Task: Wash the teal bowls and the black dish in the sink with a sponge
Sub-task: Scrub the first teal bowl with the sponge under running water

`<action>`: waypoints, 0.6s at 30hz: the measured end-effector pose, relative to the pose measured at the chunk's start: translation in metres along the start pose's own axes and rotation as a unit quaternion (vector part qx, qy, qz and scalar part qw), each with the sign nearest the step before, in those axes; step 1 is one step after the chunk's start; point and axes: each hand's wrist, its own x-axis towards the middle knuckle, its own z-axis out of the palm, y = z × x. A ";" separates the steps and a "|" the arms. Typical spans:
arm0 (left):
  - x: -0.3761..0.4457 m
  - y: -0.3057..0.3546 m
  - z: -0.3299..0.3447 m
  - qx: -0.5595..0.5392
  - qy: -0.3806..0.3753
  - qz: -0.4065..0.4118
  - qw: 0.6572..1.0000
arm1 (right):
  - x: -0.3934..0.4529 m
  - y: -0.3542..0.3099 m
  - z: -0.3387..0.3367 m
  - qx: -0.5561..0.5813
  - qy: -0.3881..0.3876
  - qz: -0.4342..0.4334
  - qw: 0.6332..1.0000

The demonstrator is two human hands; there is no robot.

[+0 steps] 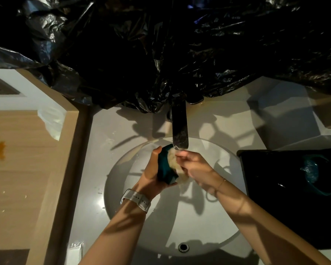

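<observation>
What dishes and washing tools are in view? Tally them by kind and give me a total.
teal bowls: 2 (one in the left hand, one on the black dish)
black dish: 1
sponge, in the right hand: 1
Total: 4

The scene is dim and warm-toned, lit hard from one side. Sharp shadows of the arms and faucet fall across the white sink basin, which carries a small bright glare spot near its left rim. The black plastic sheeting swallows detail apart from scattered glints. Wide-angle distortion bends the worktop edges.
</observation>
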 end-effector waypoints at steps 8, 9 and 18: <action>-0.006 -0.006 -0.009 -0.022 0.034 -0.014 0.999 | -0.035 0.006 -0.012 0.030 0.058 -0.064 0.996; -0.009 -0.006 -0.008 -0.024 0.033 -0.015 0.999 | -0.032 0.008 -0.011 -0.019 0.096 -0.064 0.993; -0.024 -0.007 -0.008 0.023 0.038 0.029 0.999 | -0.010 0.008 -0.003 -0.283 0.134 -0.106 0.944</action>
